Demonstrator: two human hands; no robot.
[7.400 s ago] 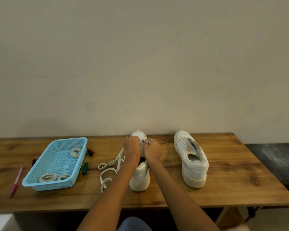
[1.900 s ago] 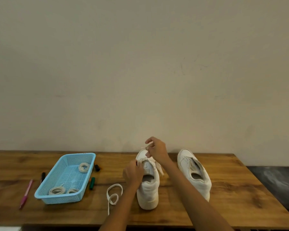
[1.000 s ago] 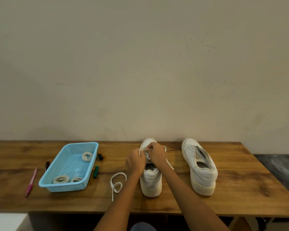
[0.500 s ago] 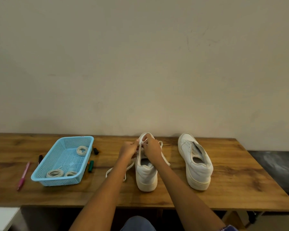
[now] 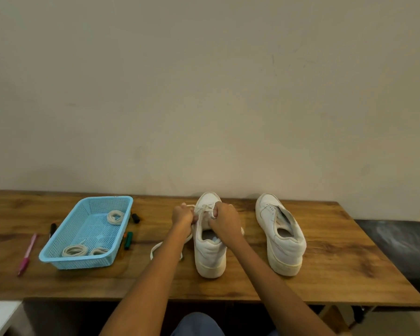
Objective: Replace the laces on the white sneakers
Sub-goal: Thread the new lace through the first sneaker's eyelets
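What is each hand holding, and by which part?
Both hands pinch the lace over the left sneaker: the left hand on its left run, the right hand on its right run, near the eyelets.

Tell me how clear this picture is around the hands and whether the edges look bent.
Head view: soft, even light, no glare; faint shadows under the blue basket and the shoes. Both hands, left hand and right hand, and the lace look slightly soft. The table edge bows from the wide lens.
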